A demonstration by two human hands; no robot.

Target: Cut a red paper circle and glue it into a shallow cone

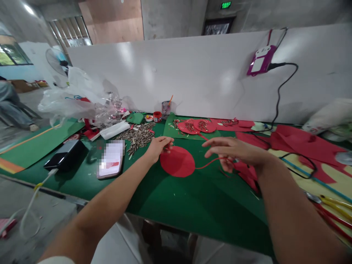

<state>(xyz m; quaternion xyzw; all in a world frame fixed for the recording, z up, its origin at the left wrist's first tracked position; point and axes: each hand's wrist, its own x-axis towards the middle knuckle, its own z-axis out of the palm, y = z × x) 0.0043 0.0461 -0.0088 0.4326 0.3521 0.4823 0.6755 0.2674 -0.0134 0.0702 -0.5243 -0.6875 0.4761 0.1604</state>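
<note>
fingers drawn together, the left hand (162,143) meets the red disc (177,163) at its eleven o'clock rim, apparently pinching that edge so the disc cannot slide on the green tabletop (165,200). from the disc's edge, between three and four o'clock, a red cord (207,164) runs to the right hand (232,151), just short of three o'clock. that hand arches with its upper fingers loosely spread and the lower ones curled by the cord, perhaps guiding it; whether they grip it i cannot tell.

with the disc as the dial's centre, a heap of seeds (142,138) lies at ten o'clock, likely there for easy reach. seed-covered discs (189,127) sit at one o'clock, probably laid flat so nothing rolls off. the phone (110,160) faces up at nine o'clock, presumably for glancing at, while pliers (330,200) rest well apart, between three and four o'clock.
</note>
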